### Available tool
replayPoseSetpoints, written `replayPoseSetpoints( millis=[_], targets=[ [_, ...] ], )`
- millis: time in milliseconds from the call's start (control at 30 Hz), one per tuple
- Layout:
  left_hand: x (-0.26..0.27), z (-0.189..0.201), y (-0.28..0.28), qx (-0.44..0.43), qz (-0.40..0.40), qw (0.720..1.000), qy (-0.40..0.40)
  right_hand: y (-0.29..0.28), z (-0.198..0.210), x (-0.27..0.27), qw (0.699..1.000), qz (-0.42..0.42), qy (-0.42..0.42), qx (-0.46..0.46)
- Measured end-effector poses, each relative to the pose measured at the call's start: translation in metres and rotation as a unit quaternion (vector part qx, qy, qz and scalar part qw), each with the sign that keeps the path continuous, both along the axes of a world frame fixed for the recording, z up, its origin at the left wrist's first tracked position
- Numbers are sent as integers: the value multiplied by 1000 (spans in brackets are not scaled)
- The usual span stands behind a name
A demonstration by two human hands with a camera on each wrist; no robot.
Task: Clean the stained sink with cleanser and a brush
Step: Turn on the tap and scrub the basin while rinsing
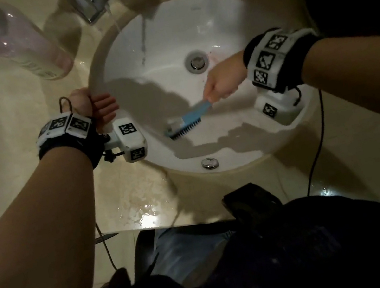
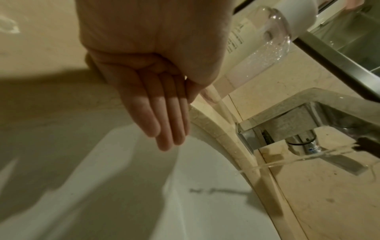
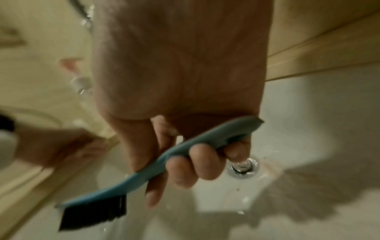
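1. Sink (image 1: 218, 24): white round basin set in a beige counter (image 1: 21, 158); drain (image 1: 197, 62) near the basin's middle, w/ a faint pinkish stain (image 1: 216, 59) just right of the drain.
2. Faucet (image 1: 92, 1) stands beyond the drain at the far rim; water stream (image 1: 143, 37) runs from it onto the basin wall on the far side of the drain.
3. R hand (image 1: 222, 86) sits on the near-right side of the drain, fingers (image 3: 191, 164) curled round the handle of the blue brush (image 1: 188, 120); thumb laid along the handle in the right wrist view.
4. Brush head w/ dark bristles (image 1: 185, 130) points down on the near side of the drain; bristles look to be touching the basin wall, but blur leaves that unsure.
5. L hand (image 1: 95, 107) rests on the sink rim left of the drain; fingers (image 2: 164, 116) straight and together, hanging over the edge into the basin, holding nothing.
6. Cleanser bottle (image 1: 13, 40): clear, pinkish liquid, white cap, on the counter far-left of the drain, beside the faucet.
7. Overflow cap (image 1: 209, 162) on the near basin wall, straight toward the person from the drain.
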State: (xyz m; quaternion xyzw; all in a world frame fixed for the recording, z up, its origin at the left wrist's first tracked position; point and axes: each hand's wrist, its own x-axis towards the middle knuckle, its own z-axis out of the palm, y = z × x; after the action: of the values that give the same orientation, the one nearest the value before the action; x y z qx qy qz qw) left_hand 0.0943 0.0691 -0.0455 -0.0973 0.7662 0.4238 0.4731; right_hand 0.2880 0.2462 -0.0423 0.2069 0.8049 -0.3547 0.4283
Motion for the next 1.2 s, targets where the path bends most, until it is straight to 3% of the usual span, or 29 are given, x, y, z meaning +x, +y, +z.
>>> replayPoseSetpoints(
  millis=[167, 333, 600, 733, 833, 933, 1100, 1200],
  targets=[
    [-3, -4, -2, -9, 2, 1000, 6, -24, -16, 18, 995, 85, -23, -55],
    [-3, -3, 0, -13, -6, 1000, 10, -10, -22, 43, 987, 130, -53, -78],
    [0, -1, 0, -14, -11, 1000, 12, 30, -16, 67, 971, 219, -67, 65],
    [2, 1, 1, -11, -14, 1000, 6, 18, -17, 46, 978, 184, -19, 93],
    [3, 1, 1, -9, -4, 1000, 10, -7, -36, 29, 989, 144, -3, 32],
    [4, 2, 2, -6, 7, 1000, 16, -23, -44, 23, 987, 150, -45, -29],
    [2, -1, 1, -8, 5, 1000, 17, 19, -22, 43, 960, 234, -131, 77],
    [-1, -5, 1, -21, 3, 999, 26, 40, -14, 47, 952, 239, -151, 122]
  ],
)
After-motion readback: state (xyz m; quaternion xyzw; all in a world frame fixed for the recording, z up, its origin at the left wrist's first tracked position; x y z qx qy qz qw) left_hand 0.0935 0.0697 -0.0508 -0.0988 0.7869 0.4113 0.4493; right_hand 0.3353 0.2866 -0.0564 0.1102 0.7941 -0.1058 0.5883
